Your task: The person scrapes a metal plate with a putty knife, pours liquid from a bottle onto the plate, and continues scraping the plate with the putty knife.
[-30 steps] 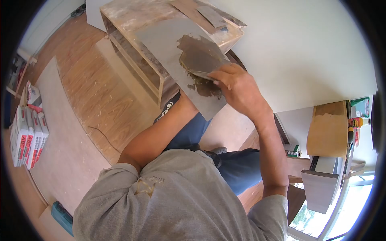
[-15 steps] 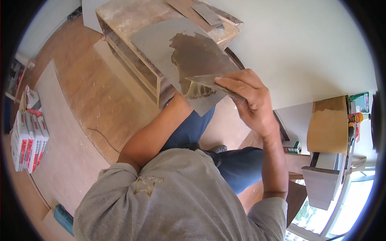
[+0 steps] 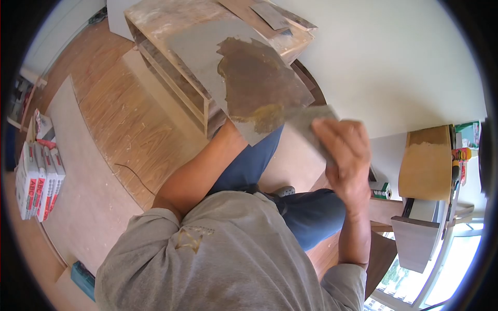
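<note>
Wood floor (image 3: 111, 109) | brown-smeared board (image 3: 194, 49) | right hand (image 3: 345, 150) clamped on flat scraper (image 3: 310, 127) | left hand (hidden by board): cannot tell

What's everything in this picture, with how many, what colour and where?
Board: one, grey, centre
Paste: one patch, brown, on board
Flat scraper: one, grey, right hand
Cabinet: one, wooden brown, top
Flat pieces: at least two, brown and grey, atop cabinet
Packs: at least four, white and red, left
Panel: one, tan, right
Wall: one, pale, upper right
Floor: one, brown, left
Right hand: one, bare, right of board
Left hand: hidden by board
</note>
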Demonstrator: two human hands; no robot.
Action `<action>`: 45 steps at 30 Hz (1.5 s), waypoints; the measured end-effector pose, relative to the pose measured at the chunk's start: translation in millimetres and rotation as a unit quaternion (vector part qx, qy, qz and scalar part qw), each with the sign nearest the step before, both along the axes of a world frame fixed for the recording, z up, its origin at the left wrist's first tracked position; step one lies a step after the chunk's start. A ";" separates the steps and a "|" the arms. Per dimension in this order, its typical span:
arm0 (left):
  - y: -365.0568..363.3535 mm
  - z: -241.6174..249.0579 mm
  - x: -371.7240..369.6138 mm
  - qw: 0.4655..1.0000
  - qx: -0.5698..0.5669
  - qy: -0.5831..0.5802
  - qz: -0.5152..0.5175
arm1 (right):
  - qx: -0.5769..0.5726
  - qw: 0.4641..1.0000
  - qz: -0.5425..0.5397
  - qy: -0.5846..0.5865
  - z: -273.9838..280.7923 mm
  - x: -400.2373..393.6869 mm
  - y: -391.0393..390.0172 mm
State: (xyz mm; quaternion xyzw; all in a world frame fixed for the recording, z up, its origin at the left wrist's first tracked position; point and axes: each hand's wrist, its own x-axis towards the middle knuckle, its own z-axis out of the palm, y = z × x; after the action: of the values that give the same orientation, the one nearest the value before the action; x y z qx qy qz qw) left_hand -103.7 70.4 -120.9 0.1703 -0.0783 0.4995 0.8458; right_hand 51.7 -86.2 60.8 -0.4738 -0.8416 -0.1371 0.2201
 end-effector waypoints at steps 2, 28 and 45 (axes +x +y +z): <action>1.1 3.2 5.7 1.000 0.020 -0.020 -0.002 | -0.007 0.997 -0.076 -0.033 0.0 -3.6 12.1; 6.1 -1.1 25.9 0.996 0.023 -0.083 0.007 | -0.054 0.997 -0.004 0.063 0.2 -6.8 23.9; 16.9 -11.9 1.8 0.999 -0.026 -0.017 -0.011 | -0.091 0.995 0.030 -0.004 -18.2 12.1 8.5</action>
State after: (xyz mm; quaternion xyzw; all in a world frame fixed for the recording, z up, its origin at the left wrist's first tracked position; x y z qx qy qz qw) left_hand -102.0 87.3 -132.8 0.1385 -0.0817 0.4949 0.8539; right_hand 63.8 -77.7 42.6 -0.4660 -0.8652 -0.0556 0.1769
